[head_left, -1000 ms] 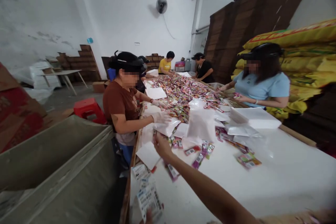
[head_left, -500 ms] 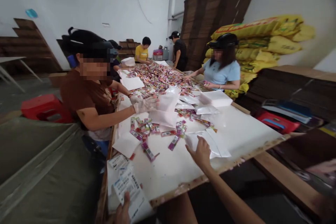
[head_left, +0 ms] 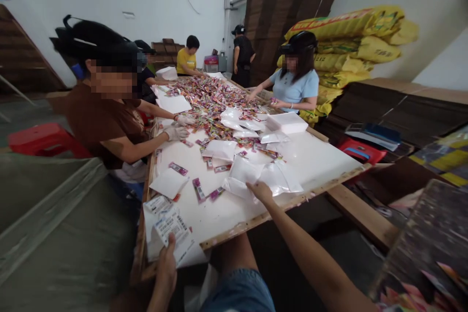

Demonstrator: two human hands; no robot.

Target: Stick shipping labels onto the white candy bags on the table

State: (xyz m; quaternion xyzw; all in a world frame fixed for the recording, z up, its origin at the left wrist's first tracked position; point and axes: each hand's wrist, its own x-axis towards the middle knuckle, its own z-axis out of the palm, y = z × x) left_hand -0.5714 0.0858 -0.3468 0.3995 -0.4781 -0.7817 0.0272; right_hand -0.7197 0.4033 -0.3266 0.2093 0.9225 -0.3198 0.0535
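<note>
My left hand [head_left: 167,263] grips the lower edge of printed label sheets [head_left: 173,229] at the table's near left corner, thumb on top. My right hand [head_left: 260,191] is closed on the near edge of a white packet [head_left: 243,175] at the near side of the table. Another white packet [head_left: 280,178] lies just right of it, partly touching it. A blank white sheet [head_left: 168,183] lies beyond the labels. Small purple sachets [head_left: 198,190] are scattered on the white tabletop [head_left: 226,219].
A large heap of colourful sachets [head_left: 215,97] covers the table's far part. A gloved person [head_left: 106,126] works at the left, and a person in light blue [head_left: 296,85] at the right. A white stack [head_left: 287,123] stands near the right edge. Yellow sacks [head_left: 343,53] are piled behind.
My right hand has closed on a packet that now lies beside the other one. The gloved person's hands have moved back left, away from the packet. The whole view has shifted.
</note>
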